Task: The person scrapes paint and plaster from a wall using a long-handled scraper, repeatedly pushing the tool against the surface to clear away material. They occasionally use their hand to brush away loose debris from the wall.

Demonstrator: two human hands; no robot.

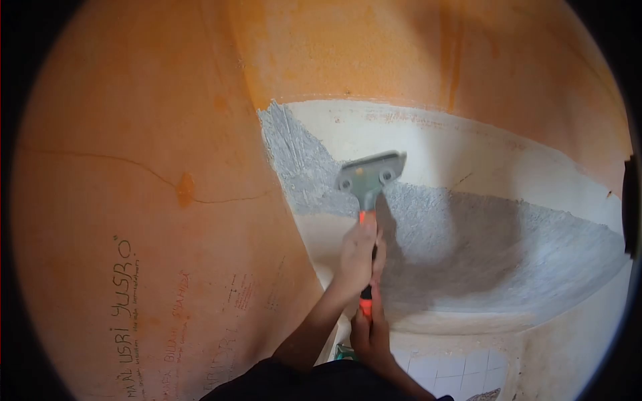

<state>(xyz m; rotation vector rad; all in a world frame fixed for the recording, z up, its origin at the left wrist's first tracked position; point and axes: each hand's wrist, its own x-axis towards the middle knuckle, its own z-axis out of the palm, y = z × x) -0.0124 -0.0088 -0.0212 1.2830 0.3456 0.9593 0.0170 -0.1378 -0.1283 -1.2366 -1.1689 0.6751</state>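
Observation:
A wall scraper with a wide grey head, two round screws and an orange and black handle is held up against the wall. My left hand wraps around the upper part of the handle, just below the head. Lower down, my right hand grips the handle near its orange end. The scraper's blade edge lies over the white wall band, right beside the rough grey patch. More rough grey surface spreads to the right of the tool, partly under a shadow.
An orange wall with a long crack and handwriting meets the scraped wall at a corner on the left. Orange paint covers the upper area. White tiles show at the bottom, and a dark object stands at the right edge.

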